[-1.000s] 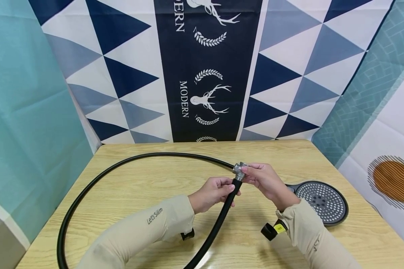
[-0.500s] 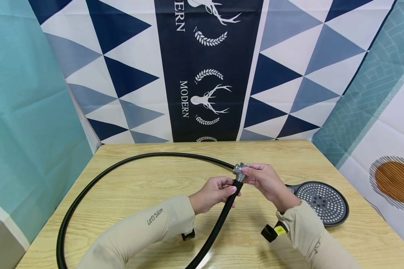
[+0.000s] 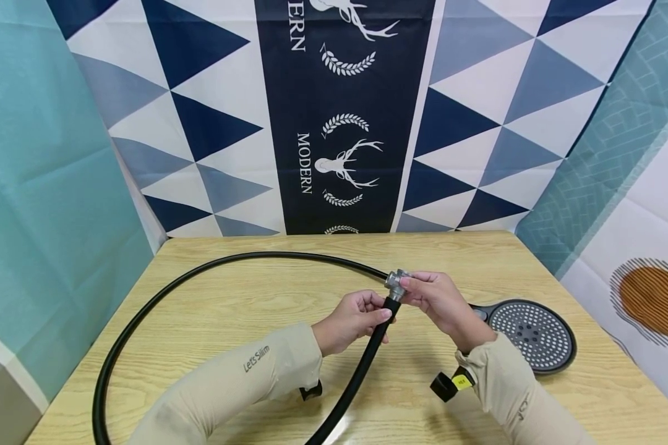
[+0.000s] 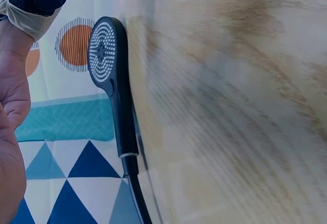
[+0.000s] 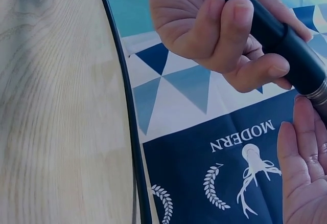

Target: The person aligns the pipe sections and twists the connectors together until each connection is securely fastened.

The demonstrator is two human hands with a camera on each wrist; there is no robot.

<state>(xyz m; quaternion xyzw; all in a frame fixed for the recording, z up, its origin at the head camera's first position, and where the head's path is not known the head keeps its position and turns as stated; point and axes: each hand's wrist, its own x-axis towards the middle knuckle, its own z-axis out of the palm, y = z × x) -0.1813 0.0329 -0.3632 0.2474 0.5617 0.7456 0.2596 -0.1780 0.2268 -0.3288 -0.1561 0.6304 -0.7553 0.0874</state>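
Note:
My left hand (image 3: 356,321) pinches the black shower hose (image 3: 362,371) just below its end, thumb on top. At that end sits a shiny metal fitting (image 3: 395,286), which my right hand (image 3: 434,301) pinches between thumb and fingers. In the right wrist view, the left hand (image 5: 209,35) has its fingers around the thick black hose end (image 5: 301,63), while the right hand's fingertips (image 5: 302,106) are at the metal part, partly cut off. Right of my right hand lies a dark grey shower head (image 3: 531,334) with a pale-dotted face; my forearm hides part of its handle.
On the wooden table (image 3: 245,290), the hose makes a wide loop (image 3: 108,364) to the left and along the back. A patterned cloth (image 3: 217,123) hangs behind the table. Small black devices (image 3: 444,386) sit under both wrists.
Hardly anything differs. Both hands keep their holds on the hose and the metal fitting, with only tiny shifts.

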